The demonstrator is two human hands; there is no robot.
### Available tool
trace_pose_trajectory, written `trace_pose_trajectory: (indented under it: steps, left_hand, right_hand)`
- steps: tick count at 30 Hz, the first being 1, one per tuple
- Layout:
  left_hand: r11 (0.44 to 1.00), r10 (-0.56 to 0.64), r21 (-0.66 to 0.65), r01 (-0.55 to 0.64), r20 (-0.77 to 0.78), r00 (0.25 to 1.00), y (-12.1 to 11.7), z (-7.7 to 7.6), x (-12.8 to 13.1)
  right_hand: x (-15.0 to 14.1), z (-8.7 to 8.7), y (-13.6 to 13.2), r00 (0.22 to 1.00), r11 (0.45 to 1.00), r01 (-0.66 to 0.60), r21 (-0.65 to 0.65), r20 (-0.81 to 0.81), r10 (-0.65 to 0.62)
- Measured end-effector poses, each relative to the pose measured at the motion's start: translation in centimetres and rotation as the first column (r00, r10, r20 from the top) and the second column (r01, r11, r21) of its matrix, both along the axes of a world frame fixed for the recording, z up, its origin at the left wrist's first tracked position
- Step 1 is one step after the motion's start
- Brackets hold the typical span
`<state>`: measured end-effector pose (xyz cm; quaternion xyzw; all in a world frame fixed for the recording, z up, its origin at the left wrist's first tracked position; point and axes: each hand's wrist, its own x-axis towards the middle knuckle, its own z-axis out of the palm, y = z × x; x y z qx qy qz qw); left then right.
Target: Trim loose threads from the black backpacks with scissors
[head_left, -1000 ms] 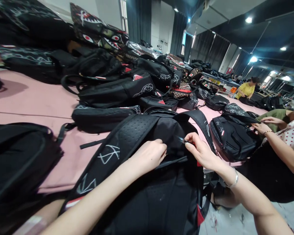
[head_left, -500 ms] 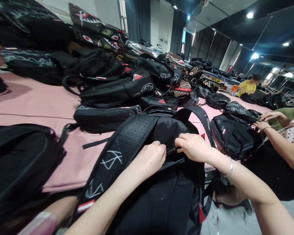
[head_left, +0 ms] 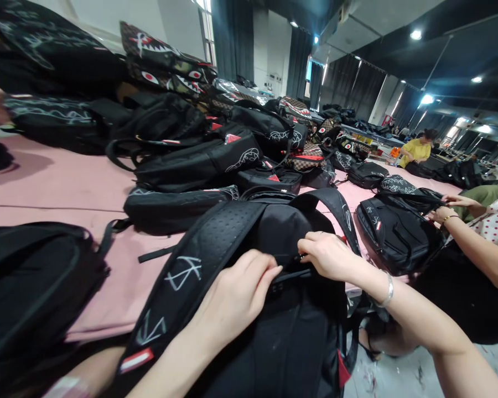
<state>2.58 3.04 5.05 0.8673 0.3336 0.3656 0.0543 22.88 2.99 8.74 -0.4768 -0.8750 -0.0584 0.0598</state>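
A black backpack stands upright in front of me, its padded back panel towards me. White scribbled marks and a red-and-white tag show on its left shoulder strap; the other strap arches over the top right. My left hand is closed in a pinch on the fabric edge of an opening near the top of the back panel. At the right end of that opening, my right hand pinches a small dark zipper pull. The fingertips partly hide what they grip.
More black backpacks are heaped on the pink table, with shark-face patterned bags behind. Another black backpack lies close at left. To my right, a co-worker's hands handle a backpack. Farther off is a person in yellow.
My left hand has turned, with its fingers now stretched more along the opening's edge. My right hand stays at the zipper pull, nearly unmoved. The view has shifted slightly.
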Motion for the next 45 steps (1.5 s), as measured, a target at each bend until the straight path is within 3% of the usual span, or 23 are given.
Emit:
trace_pose_trajectory:
  steps: [4, 8, 14, 24, 35, 38, 42, 43, 45]
  left_hand:
    - [0.983, -0.145, 0.146, 0.113, 0.229, 0.963, -2.2, -1.9, -1.0]
    - [0.975, -0.2, 0.166, 0.15, 0.343, 0.918, -3.0, -3.2, -0.5]
    - [0.971, -0.196, 0.2, 0.13, 0.359, 0.913, -3.1, -3.2, 0.0]
    - [0.972, -0.174, 0.211, 0.105, 0.345, 0.922, -3.2, -3.2, 0.1]
    - [0.969, -0.183, 0.22, 0.108, 0.356, 0.916, -3.1, -3.2, 0.0]
    - [0.97, -0.173, 0.226, 0.095, 0.354, 0.919, -3.1, -3.2, 0.1]
    - [0.97, -0.166, 0.224, 0.091, 0.346, 0.923, -3.1, -3.3, -0.1]
    - [0.97, -0.164, 0.224, 0.089, 0.343, 0.925, -3.0, -3.4, -0.1]
    - [0.969, -0.165, 0.229, 0.09, 0.334, 0.928, -3.0, -3.6, -0.2]
  right_hand:
    - [0.5, -0.4, -0.1, 0.998, 1.0, -0.014, 0.019, -0.06, 0.015]
    - [-0.3, -0.4, 0.0, 0.998, 0.994, -0.065, 0.087, 0.002, 0.065]
    - [-2.0, -0.1, 0.9, 0.981, 0.98, -0.158, 0.12, 0.13, 0.142]
    - [-2.8, -0.6, 1.6, 0.974, 0.977, -0.182, 0.114, 0.156, 0.163]
    - [-1.7, -1.1, 1.8, 0.971, 0.971, -0.234, 0.047, -0.039, 0.236]
    - [-1.5, -1.5, 1.9, 0.93, 0.961, -0.277, -0.007, -0.255, 0.266]
    - [-1.5, -1.8, 1.8, 0.798, 0.97, -0.236, -0.062, -0.582, 0.157]
    - [-1.5, -1.8, 1.8, 0.797, 0.976, -0.212, -0.041, -0.585, 0.148]
    - [-1.5, -1.7, 1.7, 0.868, 0.982, -0.184, 0.035, -0.464, 0.179]
